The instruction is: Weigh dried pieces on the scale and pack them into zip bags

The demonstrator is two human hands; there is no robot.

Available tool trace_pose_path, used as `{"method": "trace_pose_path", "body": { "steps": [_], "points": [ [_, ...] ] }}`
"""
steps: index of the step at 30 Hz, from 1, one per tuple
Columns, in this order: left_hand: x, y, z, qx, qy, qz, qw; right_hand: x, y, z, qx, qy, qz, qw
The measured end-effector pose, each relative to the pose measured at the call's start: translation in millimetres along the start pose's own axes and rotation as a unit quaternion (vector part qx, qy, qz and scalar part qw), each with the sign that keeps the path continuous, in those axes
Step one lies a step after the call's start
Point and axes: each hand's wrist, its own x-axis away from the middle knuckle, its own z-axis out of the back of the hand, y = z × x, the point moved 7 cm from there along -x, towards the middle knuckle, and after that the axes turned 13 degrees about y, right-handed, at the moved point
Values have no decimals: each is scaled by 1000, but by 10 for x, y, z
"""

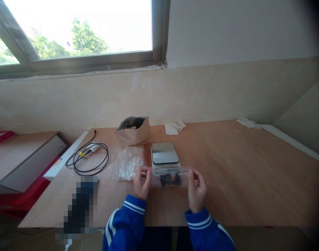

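Note:
I hold a small clear zip bag (170, 177) with dark pieces inside, stretched flat between both hands just above the wooden table (240, 167). My left hand (141, 184) pinches its left end and my right hand (197, 191) pinches its right end. Right behind the bag sits a small digital scale (164, 152) with a shiny platform. An open brown paper pouch (133, 130) with dark contents stands behind that, to the left. A pile of empty clear zip bags (128, 162) lies beside my left hand.
A coiled black cable (87, 158) lies at the table's left. Crumpled white tissues (175, 127) and another tissue (248, 123) lie near the tiled wall. A blurred dark object (79, 205) sits at the front left. A lower cabinet (23, 157) stands left.

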Motion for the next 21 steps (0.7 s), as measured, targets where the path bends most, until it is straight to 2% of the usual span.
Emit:
{"method": "trace_pose_path", "body": {
  "steps": [4, 7, 15, 21],
  "points": [
    [25, -9, -36, 44, -29, 49, 997, 11, 76, -33, -18, -19, -50, 998],
    [20, 18, -66, 45, -43, 53, 997, 26, 118, -72, -35, -44, -66, 996],
    [-44, 174, -53, 3, -23, -56, 998, 26, 32, -69, -27, -50, -28, 998],
    [-46, 183, -38, -31, -10, -77, 996, 14, 38, -64, -16, -44, -26, 999]
  ]
}}
